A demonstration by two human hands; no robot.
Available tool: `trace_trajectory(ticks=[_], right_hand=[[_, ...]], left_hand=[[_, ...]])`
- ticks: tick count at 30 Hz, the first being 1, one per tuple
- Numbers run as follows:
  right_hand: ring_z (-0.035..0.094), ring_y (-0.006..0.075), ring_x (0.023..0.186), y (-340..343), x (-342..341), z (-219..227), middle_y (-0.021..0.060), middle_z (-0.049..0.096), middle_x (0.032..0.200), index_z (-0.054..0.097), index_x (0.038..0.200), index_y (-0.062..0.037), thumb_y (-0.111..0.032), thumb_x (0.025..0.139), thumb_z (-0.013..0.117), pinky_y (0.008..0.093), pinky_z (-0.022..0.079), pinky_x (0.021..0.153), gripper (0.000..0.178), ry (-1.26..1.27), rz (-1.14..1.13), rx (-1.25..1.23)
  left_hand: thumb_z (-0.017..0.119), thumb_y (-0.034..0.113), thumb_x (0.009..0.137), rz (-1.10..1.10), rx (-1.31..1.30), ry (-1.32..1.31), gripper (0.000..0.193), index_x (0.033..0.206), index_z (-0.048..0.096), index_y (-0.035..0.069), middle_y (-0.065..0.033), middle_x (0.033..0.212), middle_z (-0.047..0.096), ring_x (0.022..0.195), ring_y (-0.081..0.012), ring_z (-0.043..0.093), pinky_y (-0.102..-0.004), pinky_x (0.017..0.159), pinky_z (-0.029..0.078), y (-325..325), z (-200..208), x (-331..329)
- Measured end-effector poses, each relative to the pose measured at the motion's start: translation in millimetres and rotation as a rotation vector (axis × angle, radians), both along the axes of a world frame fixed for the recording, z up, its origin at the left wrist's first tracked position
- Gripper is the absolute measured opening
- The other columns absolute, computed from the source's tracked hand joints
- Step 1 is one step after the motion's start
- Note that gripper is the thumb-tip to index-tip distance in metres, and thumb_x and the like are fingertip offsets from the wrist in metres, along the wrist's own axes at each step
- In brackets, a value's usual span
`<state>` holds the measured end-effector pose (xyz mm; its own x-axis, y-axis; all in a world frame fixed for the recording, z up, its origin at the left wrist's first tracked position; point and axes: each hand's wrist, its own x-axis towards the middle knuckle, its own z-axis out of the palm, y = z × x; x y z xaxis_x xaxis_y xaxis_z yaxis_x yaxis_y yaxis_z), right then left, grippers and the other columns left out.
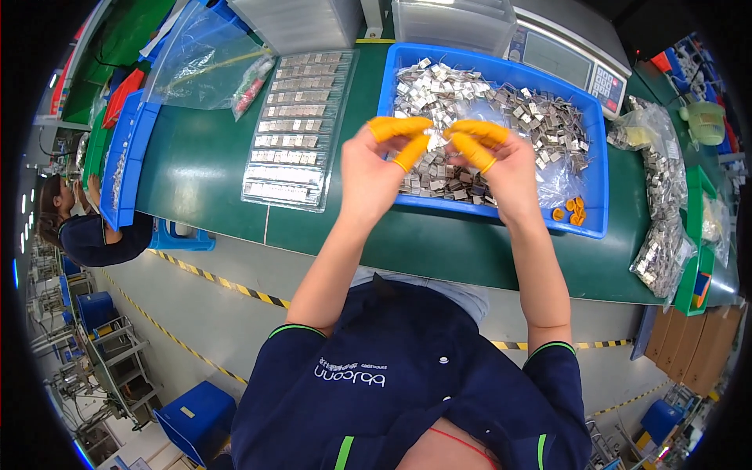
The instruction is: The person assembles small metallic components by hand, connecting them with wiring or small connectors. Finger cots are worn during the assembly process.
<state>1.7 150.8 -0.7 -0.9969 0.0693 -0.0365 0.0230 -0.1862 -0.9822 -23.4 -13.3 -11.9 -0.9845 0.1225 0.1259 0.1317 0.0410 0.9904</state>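
Green counter [204, 172], smooth and flat, carries our shallow blue tray [450, 207] of loose, boxy metal parts [548, 117] with thin wire-like leads. Over it, our left hand [372, 172] and right hand [509, 176] nearly meet, fingertips narrowed in yellow rubbery covers [399, 128] about a small pale part [436, 142]; we cannot tell which grips it. Blunted touch could let it drop among lookalikes; tangled leads could bend. Leftward, a clear plastic tray [330, 133] holds neat silvery rows.
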Motion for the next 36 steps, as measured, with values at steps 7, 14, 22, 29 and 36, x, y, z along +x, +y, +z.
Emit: trace_trajectory(ticks=[7,14,22,29,36], right_hand=[[0.063,0.0240,0.083,22,-5,3,0.0134,0.061,0.092,0.056,0.099,0.0067,-0.003,0.081,0.059,0.0265,0.053,0.071,0.021,-0.009,-0.150,-0.012],[0.063,0.0232,0.083,22,-5,-9,0.0126,0.061,0.091,0.056,0.099,0.0068,-0.002,0.081,0.058,0.0257,0.053,0.068,0.020,-0.021,-0.072,-0.035],[0.058,0.0111,0.065,7,3,-16,0.0070,0.060,0.082,0.056,0.105,0.0025,0.001,0.082,0.054,0.0227,0.049,0.060,0.023,-0.089,0.138,0.193],[0.061,0.0136,0.070,-3,10,-3,0.0091,0.061,0.083,0.057,0.102,0.0050,0.006,0.079,0.053,0.0241,0.051,0.064,0.024,-0.075,0.154,0.234],[0.061,0.0147,0.078,-12,10,-3,0.0098,0.062,0.091,0.056,0.104,0.0041,-0.001,0.082,0.057,0.0238,0.051,0.068,0.022,-0.024,0.044,0.075]], left_hand=[[0.072,0.015,0.062,-0.062,-0.983,0.521,0.024,0.084,0.067,0.007,-0.0076,0.081,0.059,0.082,-0.0235,0.051,-0.0358,0.075,0.039,-1,5,-20],[0.070,0.015,0.065,-0.210,-1.145,0.531,0.021,0.084,0.064,0.008,-0.0061,0.081,0.058,0.085,-0.0216,0.050,-0.0339,0.076,0.034,6,0,-23],[0.067,0.012,0.073,-0.040,-0.563,0.281,0.021,0.091,0.059,0.004,-0.0067,0.079,0.058,0.074,-0.0198,0.053,-0.0313,0.073,0.039,0,10,-1],[0.063,0.012,0.075,-0.010,-0.632,0.346,0.016,0.089,0.060,0.005,-0.0059,0.081,0.055,0.082,-0.0205,0.047,-0.0333,0.081,0.028,-2,19,19],[0.064,0.012,0.075,0.080,-0.537,0.245,0.014,0.085,0.061,0.003,-0.0057,0.083,0.058,0.081,-0.0202,0.051,-0.0323,0.080,0.033,-15,6,18]])
